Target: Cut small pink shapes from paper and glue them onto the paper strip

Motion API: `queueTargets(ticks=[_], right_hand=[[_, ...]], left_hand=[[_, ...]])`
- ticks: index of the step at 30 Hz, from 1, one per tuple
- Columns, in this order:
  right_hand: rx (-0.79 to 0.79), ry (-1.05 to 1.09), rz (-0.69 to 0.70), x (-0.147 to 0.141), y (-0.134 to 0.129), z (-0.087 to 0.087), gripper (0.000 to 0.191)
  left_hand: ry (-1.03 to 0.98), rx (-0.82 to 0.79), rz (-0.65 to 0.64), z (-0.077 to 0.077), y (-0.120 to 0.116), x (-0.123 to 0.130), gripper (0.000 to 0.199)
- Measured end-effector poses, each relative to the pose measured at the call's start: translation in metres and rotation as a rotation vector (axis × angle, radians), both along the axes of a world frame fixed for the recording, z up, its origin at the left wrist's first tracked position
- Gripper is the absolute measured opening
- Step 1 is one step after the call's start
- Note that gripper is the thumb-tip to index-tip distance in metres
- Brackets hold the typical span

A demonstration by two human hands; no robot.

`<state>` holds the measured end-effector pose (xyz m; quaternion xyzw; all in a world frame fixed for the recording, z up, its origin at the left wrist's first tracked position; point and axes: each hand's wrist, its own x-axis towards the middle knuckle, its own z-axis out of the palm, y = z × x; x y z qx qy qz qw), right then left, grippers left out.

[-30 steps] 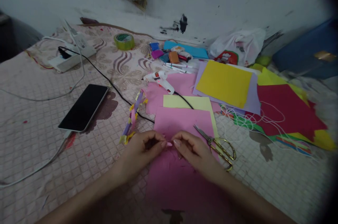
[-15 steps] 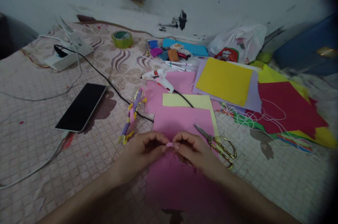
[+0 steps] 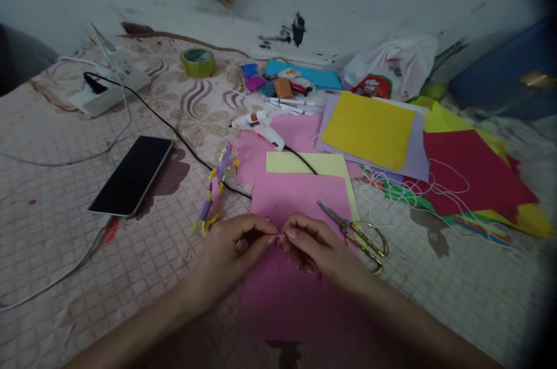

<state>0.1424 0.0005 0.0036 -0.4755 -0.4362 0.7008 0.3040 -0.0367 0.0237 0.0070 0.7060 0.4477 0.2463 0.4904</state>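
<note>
My left hand [image 3: 237,250] and my right hand [image 3: 315,247] meet above a pink sheet [image 3: 300,189]. Between their pinched fingertips is a small pink paper piece [image 3: 279,237], mostly covered by the fingers. Gold-handled scissors [image 3: 348,228] lie just beyond my right hand, partly on the pink sheet, blades slightly apart. To the upper left of my left hand rests a purple, pink and yellow paper strip [image 3: 214,192]. A white glue gun [image 3: 261,127] lies on pink paper farther back.
A phone [image 3: 133,174] and power strip [image 3: 111,90] are at left. Green tape [image 3: 198,61] stands toward the back. Yellow paper [image 3: 369,128], dark red paper [image 3: 474,172] and loose white string [image 3: 409,192] lie at right. A plastic bag [image 3: 404,67] sits by the wall.
The fingertips have closed further over the small pink piece, and less of it shows. The whole view has shifted slightly.
</note>
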Motion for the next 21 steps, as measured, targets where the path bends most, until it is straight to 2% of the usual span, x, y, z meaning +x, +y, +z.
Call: queueTargets(ticks=[13,21], right_hand=[[0.027,-0.008,-0.003,-0.0001,-0.0011,-0.0001,0.017],[-0.009,-0.001,-0.021,-0.0002,0.0015,0.0018,0.024]], left_hand=[[0.001,-0.039,0.024,0.0019,-0.002,0.001,0.014],[0.01,-0.001,0.043,-0.0009,-0.003,0.0008,0.012]])
